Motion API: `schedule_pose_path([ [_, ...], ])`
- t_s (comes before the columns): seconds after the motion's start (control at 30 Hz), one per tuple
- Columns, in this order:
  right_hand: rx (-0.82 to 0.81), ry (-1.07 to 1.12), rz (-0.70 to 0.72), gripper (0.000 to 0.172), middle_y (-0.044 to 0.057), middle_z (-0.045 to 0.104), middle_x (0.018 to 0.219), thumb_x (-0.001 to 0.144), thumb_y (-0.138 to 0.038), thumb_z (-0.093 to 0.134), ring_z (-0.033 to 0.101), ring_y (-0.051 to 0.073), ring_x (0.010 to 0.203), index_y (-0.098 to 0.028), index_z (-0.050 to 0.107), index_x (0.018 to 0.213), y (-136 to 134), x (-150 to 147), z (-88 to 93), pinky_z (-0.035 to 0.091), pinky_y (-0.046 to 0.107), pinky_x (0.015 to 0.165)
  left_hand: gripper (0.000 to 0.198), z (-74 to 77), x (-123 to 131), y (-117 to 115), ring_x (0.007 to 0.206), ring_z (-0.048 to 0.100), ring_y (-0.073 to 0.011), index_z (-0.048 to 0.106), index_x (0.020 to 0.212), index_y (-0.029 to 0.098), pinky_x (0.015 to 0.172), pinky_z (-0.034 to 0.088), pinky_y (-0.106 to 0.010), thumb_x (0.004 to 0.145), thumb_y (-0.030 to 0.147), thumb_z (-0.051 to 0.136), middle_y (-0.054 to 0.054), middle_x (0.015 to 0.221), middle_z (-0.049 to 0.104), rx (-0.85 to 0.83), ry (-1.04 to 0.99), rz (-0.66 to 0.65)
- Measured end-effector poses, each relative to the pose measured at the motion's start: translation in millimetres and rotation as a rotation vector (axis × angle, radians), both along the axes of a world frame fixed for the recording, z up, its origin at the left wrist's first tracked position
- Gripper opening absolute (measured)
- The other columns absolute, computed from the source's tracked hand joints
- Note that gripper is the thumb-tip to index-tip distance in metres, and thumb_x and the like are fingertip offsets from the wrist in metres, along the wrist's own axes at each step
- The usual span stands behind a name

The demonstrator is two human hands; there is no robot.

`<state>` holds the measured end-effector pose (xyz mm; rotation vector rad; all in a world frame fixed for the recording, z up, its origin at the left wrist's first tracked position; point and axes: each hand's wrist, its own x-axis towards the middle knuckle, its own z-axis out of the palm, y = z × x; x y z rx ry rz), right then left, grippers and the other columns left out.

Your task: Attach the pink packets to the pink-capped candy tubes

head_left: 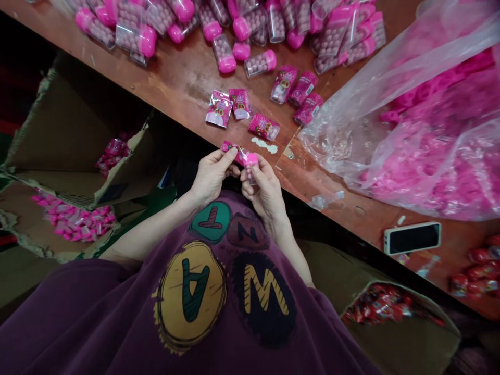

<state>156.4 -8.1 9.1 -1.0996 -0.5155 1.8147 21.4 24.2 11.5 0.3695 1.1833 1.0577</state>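
Pink-capped bottle (250, 162) pinched in right hand (269, 194).

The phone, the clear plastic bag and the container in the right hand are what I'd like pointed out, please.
Phone (413, 238): head view, dark screen.
Clear plastic bag (336, 136): head view, bare wall.
Container (249, 161): head view, pink cap.

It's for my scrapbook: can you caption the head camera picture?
Fingers hold a pink wrapper and a pink-capped tube by the wooden table.

left hand (211, 175): pinching printed pink wrapper (231, 149) | right hand (266, 188): holding pink-capped tube (250, 161) | phone (412, 238): on table (177, 80)
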Motion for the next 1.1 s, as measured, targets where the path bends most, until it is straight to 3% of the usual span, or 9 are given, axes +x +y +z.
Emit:
schedule_pose_path([
  [0.07,0.005,0.004,0.026,0.053,-0.007,0.065,0.079,0.092,-0.054,0.075,0.038,0.004,0.043,-0.029,0.048,0.130,0,0,-0.7,0.026,0.018,0.038,0.031,0.8,-1,0,0.053,0.060,-0.0059,0.066,0.077,0.017,0.059,0.048,-0.020,0.092,0.040,0.080,0.003,0.061,0.065,-0.010,-0.003,-0.012],
  [0.23,0.131,-0.241,-0.052,0.061,-0.008,0.065,0.079,0.087,-0.054,0.081,0.040,0.005,0.044,-0.034,0.047,0.134,-4,-3,-4.5,0.028,0.020,0.037,0.021,1.0,-3,-1,0.054,0.061,-0.0076,0.072,0.084,0.016,0.060,0.048,-0.021,0.090,0.034,0.082,0.001,0.063,0.068,0.001,-0.026,-0.052],
  [0.43,0.103,-0.168,-0.007,0.060,-0.008,0.062,0.078,0.090,-0.059,0.075,0.029,0.004,0.040,-0.036,0.046,0.137,-4,-3,-9.1,0.024,0.021,0.035,0.028,2.3,-7,1,0.056,0.061,-0.0071,0.069,0.074,0.016,0.062,0.048,-0.021,0.089,0.034,0.084,0.000,0.063,0.067,-0.037,-0.006,-0.064],
  [0.57,0.123,-0.253,-0.071,0.060,-0.008,0.062,0.078,0.090,-0.059,0.076,0.036,0.005,0.043,-0.037,0.046,0.137,-4,-4,-11.8,0.029,0.021,0.038,0.028,3.6,-8,1,0.056,0.061,-0.0074,0.068,0.071,0.015,0.062,0.047,-0.021,0.088,0.030,0.084,-0.001,0.062,0.067,-0.022,-0.001,-0.081],
  [0.73,0.126,-0.267,-0.006,0.063,-0.003,0.067,0.087,0.088,-0.055,0.079,0.054,0.010,0.057,-0.036,0.047,0.139,-6,-3,-8.7,0.045,0.023,0.046,0.021,0.3,-9,0,0.055,0.060,-0.0084,0.071,0.080,0.015,0.060,0.048,-0.022,0.091,0.030,0.081,0.000,0.062,0.066,-0.045,-0.080,-0.099],
  [0.9,0.119,-0.230,0.083,0.060,-0.005,0.065,0.081,0.094,-0.055,0.073,0.043,0.009,0.048,-0.036,0.045,0.144,-7,-1,-8.0,0.039,0.024,0.042,0.033,2.6,-9,1,0.054,0.059,-0.0086,0.068,0.073,0.015,0.060,0.049,-0.023,0.089,0.040,0.083,0.000,0.061,0.063,-0.052,-0.121,-0.144],
  [0.97,0.153,-0.245,0.080,0.061,-0.004,0.065,0.083,0.093,-0.054,0.075,0.049,0.010,0.053,-0.036,0.045,0.144,-7,-1,-9.5,0.046,0.025,0.047,0.036,4.1,-9,2,0.054,0.058,-0.0090,0.069,0.071,0.014,0.060,0.049,-0.024,0.088,0.042,0.084,0.000,0.061,0.063,-0.050,-0.135,-0.169],
  [1.1,0.247,-0.343,0.044,0.064,-0.001,0.068,0.093,0.092,-0.053,0.077,0.067,0.016,0.081,-0.035,0.046,0.144,-7,-3,-15.0,0.061,0.035,0.078,0.036,2.4,-8,2,0.055,0.057,-0.0086,0.070,0.071,0.014,0.061,0.049,-0.024,0.086,0.042,0.086,-0.001,0.064,0.065,-0.057,-0.169,-0.194],
])
